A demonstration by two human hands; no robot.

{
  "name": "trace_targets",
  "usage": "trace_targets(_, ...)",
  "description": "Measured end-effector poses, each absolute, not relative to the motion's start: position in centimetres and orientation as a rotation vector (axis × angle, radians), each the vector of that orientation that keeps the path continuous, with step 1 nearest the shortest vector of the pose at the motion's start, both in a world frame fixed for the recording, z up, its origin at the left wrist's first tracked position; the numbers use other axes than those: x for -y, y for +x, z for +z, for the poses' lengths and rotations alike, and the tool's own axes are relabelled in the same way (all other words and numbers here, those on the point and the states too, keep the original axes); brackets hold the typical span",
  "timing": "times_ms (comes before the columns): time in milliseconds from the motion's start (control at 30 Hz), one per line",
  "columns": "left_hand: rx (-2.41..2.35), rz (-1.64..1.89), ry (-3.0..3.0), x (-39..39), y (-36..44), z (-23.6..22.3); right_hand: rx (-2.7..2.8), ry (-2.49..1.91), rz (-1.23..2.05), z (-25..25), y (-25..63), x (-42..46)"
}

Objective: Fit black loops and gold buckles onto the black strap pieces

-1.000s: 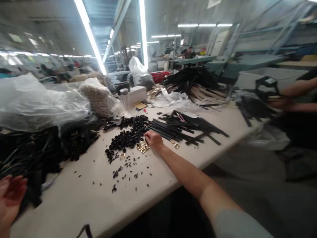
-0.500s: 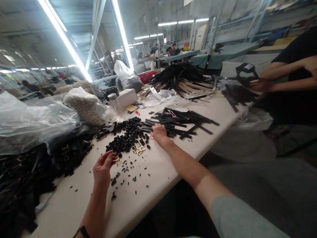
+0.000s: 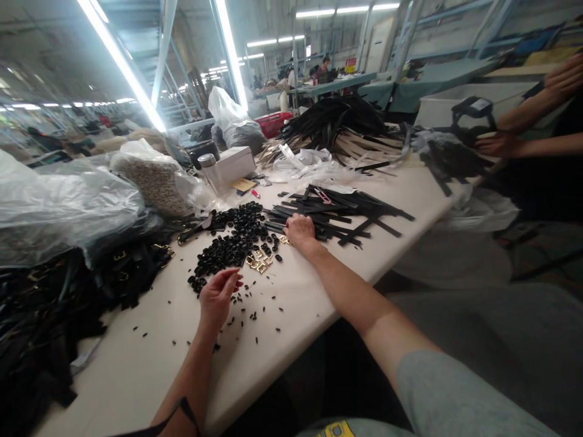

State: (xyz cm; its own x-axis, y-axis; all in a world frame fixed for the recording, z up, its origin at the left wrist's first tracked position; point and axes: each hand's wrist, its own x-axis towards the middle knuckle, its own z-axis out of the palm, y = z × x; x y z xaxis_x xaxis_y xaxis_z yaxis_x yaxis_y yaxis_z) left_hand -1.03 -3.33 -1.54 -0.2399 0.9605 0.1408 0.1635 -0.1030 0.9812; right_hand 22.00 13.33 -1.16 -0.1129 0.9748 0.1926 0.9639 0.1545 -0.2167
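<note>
My left hand [image 3: 217,296] is over the near edge of a heap of small black loops [image 3: 232,240], thumb and fingers pinched together; anything between them is too small to make out. Several gold buckles [image 3: 259,261] lie just beyond its fingertips. My right hand [image 3: 300,230] rests at the near side of a pile of flat black straps [image 3: 337,212], its fingers curled down and partly hidden. One gold buckle [image 3: 285,240] lies against these fingers. Tiny black pieces [image 3: 254,315] are scattered on the pale tabletop [image 3: 132,382] near my left hand.
Black strapwork with buckles [image 3: 122,279] lies at left beneath clear plastic [image 3: 68,212]. Behind stand a bag of beige pieces [image 3: 148,179], a lidded jar [image 3: 208,170], a white box [image 3: 237,162] and a strap heap [image 3: 337,124]. A co-worker's hands [image 3: 494,144] are at right.
My left hand has come in from the far left to the black loops, its fingers closing together. My right hand has shifted from the gold buckles toward the straps. The view has turned slightly.
</note>
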Motion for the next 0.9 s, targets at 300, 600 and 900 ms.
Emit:
trace_targets(300, -1.449, 1.398, 1.436, 3.4, -0.9, -2.0, 2.113, -1.871, 0.071, -1.0, 21.9, -13.1)
trace_targets(600, -1.469, 1.352, 1.508, 3.4, -1.0, -2.2, 2.044, -1.910, 0.202, -0.4, 22.4, -13.6)
trace_targets(900, -1.465, 1.288, 1.430, 3.5, -0.7, -1.9, 2.028, -1.799, 0.270, 0.5, 22.6, -12.8)
